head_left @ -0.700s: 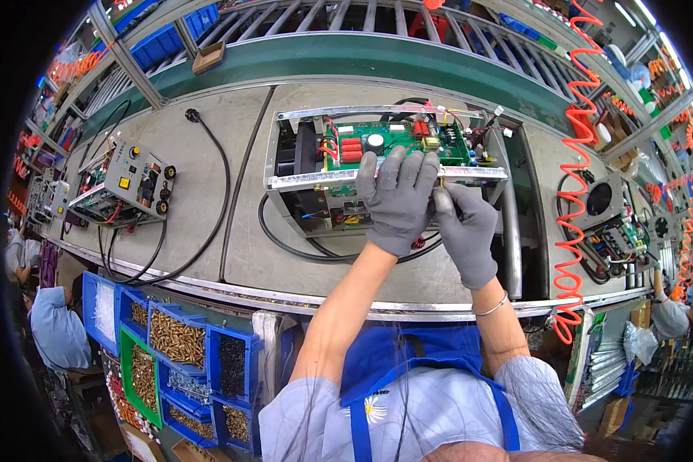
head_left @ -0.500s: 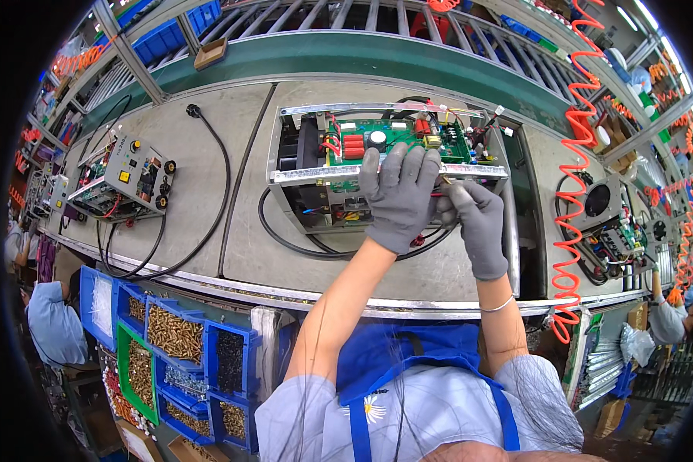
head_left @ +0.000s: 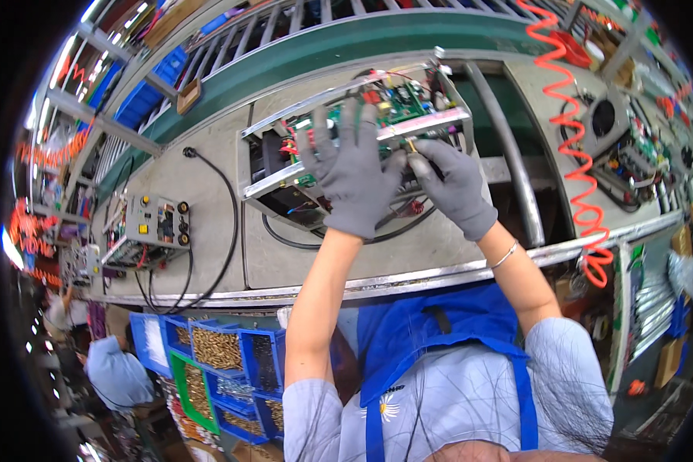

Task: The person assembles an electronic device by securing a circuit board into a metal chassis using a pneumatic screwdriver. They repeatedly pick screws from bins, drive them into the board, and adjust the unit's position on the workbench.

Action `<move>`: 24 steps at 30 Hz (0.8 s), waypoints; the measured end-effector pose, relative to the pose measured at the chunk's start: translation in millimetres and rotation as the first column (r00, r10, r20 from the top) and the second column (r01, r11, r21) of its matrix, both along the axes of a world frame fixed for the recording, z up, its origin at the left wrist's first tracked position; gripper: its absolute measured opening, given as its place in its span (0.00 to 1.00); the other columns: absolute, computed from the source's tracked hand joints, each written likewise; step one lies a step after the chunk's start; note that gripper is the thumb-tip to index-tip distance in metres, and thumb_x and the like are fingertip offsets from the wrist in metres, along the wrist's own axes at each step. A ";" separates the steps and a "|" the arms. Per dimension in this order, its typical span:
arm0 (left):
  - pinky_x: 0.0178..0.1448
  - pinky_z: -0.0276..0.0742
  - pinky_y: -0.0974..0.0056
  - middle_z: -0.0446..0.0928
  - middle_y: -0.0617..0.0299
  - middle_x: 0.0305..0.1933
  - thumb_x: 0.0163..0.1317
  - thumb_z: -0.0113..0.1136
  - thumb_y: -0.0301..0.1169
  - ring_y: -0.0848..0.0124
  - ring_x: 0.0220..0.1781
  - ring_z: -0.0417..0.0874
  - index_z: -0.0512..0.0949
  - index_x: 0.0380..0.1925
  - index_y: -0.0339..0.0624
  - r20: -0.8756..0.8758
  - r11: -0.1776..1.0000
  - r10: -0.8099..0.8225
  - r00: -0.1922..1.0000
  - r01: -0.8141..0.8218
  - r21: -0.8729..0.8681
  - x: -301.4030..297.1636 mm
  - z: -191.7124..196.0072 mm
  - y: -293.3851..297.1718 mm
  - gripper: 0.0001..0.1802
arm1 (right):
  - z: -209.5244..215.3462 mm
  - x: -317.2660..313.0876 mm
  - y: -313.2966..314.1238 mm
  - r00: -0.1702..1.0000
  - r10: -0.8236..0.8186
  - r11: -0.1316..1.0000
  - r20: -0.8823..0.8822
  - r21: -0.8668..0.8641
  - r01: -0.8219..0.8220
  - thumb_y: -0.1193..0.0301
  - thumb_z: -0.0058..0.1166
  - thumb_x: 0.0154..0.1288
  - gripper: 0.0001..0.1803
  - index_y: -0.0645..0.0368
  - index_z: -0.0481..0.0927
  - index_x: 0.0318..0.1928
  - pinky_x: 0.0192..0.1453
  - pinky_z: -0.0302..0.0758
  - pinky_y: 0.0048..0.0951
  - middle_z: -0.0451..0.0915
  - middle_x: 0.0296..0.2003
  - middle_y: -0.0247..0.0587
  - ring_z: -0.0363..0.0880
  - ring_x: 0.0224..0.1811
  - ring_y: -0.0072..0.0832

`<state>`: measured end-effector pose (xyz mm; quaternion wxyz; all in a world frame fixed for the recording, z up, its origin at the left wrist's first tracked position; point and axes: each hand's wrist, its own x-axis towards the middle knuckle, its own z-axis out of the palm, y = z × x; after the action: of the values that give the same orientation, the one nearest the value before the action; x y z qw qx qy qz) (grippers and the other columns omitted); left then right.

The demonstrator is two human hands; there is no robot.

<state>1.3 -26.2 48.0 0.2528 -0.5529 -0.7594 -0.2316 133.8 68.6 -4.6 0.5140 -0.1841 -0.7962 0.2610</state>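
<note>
An open electronics chassis with a metal frame and a green circuit board sits tilted on the workbench in front of me. My left hand, in a grey glove, lies across the chassis' near rail with its fingers spread over the board. At the rail's right part, my right hand, also gloved, pinches a small brass-coloured piece between thumb and forefinger. Its exact kind is too small to make out. The left thumb points toward the right fingertips. Wires below the rail are partly hidden by my hands.
Another unit with a black cable stands at the left. A gap with a metal roller lies right of the chassis. A red coiled hose hangs there. Blue bins of fasteners sit below the bench edge; another open unit is far right.
My view has shifted and tilted. The chassis now appears turned, its right end higher. My left fingers have spread wider; the right hand stays at the rail, its brass-coloured piece showing more clearly.
</note>
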 end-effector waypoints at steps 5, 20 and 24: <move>0.76 0.36 0.40 0.61 0.59 0.72 0.34 0.76 0.59 0.47 0.76 0.47 0.70 0.64 0.56 -0.086 0.994 0.107 0.991 -0.105 0.031 9.9 -10.4 16.6 0.53 | -13.7 13.5 1.9 0.997 -0.003 0.987 0.073 -0.161 0.015 0.61 0.61 0.64 0.13 0.57 0.83 0.41 0.36 0.79 0.35 0.84 0.33 0.44 0.84 0.33 0.41; 0.72 0.54 0.50 0.77 0.62 0.60 0.50 0.69 0.44 0.62 0.66 0.72 0.73 0.61 0.55 -0.147 0.987 -0.141 0.979 0.127 -0.100 -12.6 2.9 6.4 0.35 | 1.8 26.7 -16.4 0.988 0.083 0.929 -0.131 -0.349 -0.125 0.65 0.62 0.65 0.12 0.60 0.83 0.42 0.34 0.77 0.29 0.83 0.30 0.43 0.82 0.28 0.31; 0.72 0.53 0.49 0.75 0.61 0.62 0.44 0.73 0.50 0.60 0.67 0.70 0.72 0.63 0.55 -0.180 0.984 -0.081 0.980 0.049 -0.172 -9.2 6.7 6.0 0.42 | -0.1 24.8 -19.1 0.985 0.094 0.930 -0.141 -0.341 -0.138 0.66 0.62 0.64 0.12 0.62 0.83 0.42 0.34 0.77 0.29 0.82 0.30 0.44 0.81 0.28 0.30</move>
<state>-7.9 -20.2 54.7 0.2680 -0.6158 -0.7306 -0.1228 158.6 49.5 -4.7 0.5044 -0.2087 -0.7136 0.4391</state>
